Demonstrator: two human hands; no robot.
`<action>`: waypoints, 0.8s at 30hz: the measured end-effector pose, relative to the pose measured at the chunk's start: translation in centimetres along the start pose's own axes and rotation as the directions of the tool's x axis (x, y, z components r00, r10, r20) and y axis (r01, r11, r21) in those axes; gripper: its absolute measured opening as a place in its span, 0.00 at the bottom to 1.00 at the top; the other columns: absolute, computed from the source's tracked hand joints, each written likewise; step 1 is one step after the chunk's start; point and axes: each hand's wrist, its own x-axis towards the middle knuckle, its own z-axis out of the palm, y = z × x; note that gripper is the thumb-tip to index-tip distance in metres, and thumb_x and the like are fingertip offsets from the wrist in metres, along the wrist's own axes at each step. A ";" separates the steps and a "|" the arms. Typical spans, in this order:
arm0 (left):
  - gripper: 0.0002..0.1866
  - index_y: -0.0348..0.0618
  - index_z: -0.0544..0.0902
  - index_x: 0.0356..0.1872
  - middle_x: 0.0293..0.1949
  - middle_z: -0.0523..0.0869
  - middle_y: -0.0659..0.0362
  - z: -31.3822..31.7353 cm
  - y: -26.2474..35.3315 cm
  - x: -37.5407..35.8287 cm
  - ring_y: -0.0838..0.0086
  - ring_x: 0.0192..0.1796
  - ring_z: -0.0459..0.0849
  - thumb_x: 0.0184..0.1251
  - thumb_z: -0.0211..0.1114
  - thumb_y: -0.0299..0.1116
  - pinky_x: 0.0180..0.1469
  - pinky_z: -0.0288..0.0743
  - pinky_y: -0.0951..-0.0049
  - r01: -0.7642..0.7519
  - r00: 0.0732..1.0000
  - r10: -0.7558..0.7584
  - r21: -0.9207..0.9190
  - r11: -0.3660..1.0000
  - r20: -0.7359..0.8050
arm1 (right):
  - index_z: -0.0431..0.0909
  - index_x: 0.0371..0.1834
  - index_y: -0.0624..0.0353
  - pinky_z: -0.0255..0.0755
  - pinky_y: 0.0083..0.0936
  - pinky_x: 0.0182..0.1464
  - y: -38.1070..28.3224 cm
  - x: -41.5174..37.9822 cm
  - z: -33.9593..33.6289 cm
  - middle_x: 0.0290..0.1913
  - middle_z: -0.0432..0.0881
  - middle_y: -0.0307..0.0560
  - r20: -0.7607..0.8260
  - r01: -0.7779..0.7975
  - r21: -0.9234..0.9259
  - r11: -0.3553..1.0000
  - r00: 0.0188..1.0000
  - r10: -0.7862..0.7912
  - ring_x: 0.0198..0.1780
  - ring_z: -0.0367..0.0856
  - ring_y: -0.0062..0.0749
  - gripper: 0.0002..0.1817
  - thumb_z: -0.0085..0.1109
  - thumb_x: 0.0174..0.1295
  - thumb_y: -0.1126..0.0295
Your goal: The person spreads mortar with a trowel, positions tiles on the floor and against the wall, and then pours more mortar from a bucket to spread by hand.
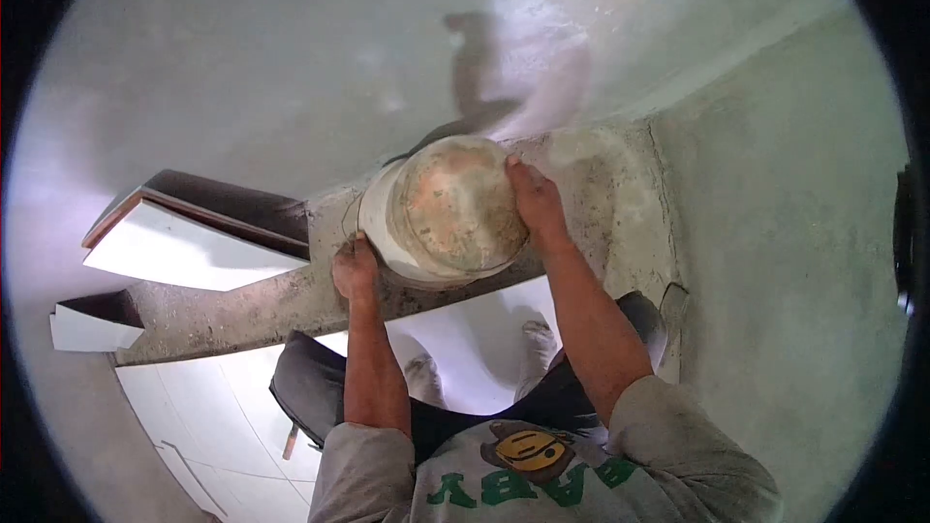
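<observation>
A dirty white bucket (392,232) is held tilted in front of me, its round, stained end turned up toward my head. That end looks like the base; what is inside is hidden. Low on its left side my left hand (356,269) grips the edge, close to a thin wire handle (348,217). My right hand (535,201) is closed around the right side of the stained end, thumb toward the top.
Bare floor with rough residue (591,194) lies under the bucket, bordered by white tiles (213,397). Cut tile pieces (194,247) lean at the left. Plastered walls (775,194) rise ahead and right. A small tool handle (290,442) lies by my left leg.
</observation>
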 end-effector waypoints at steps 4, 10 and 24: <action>0.24 0.38 0.82 0.36 0.33 0.82 0.43 -4.5 6.4 -3.5 0.50 0.40 0.80 0.58 0.53 0.51 0.44 0.70 0.57 -0.079 0.997 0.079 -0.079 0.994 0.001 | 0.72 0.52 0.67 0.63 0.29 0.54 1.4 1.3 -2.8 0.50 0.75 0.54 -0.203 -0.128 -0.030 0.991 0.972 0.119 0.50 0.73 0.37 0.37 0.51 0.55 0.41; 0.25 0.36 0.81 0.33 0.30 0.81 0.41 -7.4 12.4 -6.9 0.49 0.38 0.80 0.58 0.53 0.52 0.43 0.70 0.57 -0.197 0.980 0.195 -0.137 0.971 -0.028 | 0.63 0.59 0.70 0.61 0.33 0.57 -5.9 -2.0 -8.6 0.58 0.67 0.61 -0.038 -0.098 0.205 0.974 0.993 0.108 0.58 0.68 0.46 0.46 0.50 0.52 0.36; 0.23 0.36 0.78 0.31 0.19 0.80 0.49 -0.4 21.8 -15.8 0.60 0.28 0.82 0.63 0.51 0.50 0.34 0.73 0.64 -0.293 0.766 0.560 -0.602 0.743 0.317 | 0.67 0.55 0.68 0.72 0.35 0.49 -7.6 -4.4 -23.4 0.52 0.71 0.65 -0.276 0.198 0.210 0.957 0.951 -0.137 0.51 0.75 0.45 0.37 0.42 0.59 0.41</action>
